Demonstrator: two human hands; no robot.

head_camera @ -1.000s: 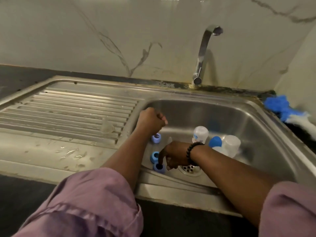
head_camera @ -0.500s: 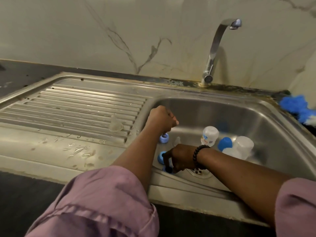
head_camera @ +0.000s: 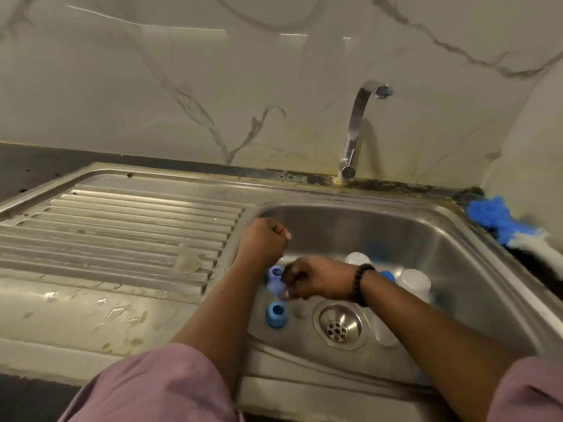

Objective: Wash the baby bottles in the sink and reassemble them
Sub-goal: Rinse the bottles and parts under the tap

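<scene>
The right hand [head_camera: 316, 278] reaches into the sink [head_camera: 451, 239] and its curled fingers pinch a blue bottle ring [head_camera: 275, 289], which is blurred; the ring sits at the fingertips, on the side of the hand away from the drain [head_camera: 337, 325], and it is lifted a little above the sink floor. The left hand [head_camera: 263, 239] is a closed fist at the sink wall next to the draining board [head_camera: 122, 226]; I cannot tell if something is inside the fist. I count three blue rings: the pinched one, a second blue ring [head_camera: 276, 272] just behind it, partly covered by the hand, and a third blue ring [head_camera: 275, 313] that stands on the floor just beside the drain, on the side of the draining board. A small clear part [head_camera: 300, 309] stands between this third ring and the drain. Beyond the drain, behind the right wrist, one white bottle [head_camera: 358, 258] shows only its top, and one clear bottle [head_camera: 414, 283] stands nearer the far sink wall, with a blue piece [head_camera: 388, 275] between the two. On the draining board one clear teat [head_camera: 187, 258] stands alone. One tap [head_camera: 355, 132] rises behind the sink, and one blue and white brush [head_camera: 511, 229] lies on the rim at the far corner from the draining board.
</scene>
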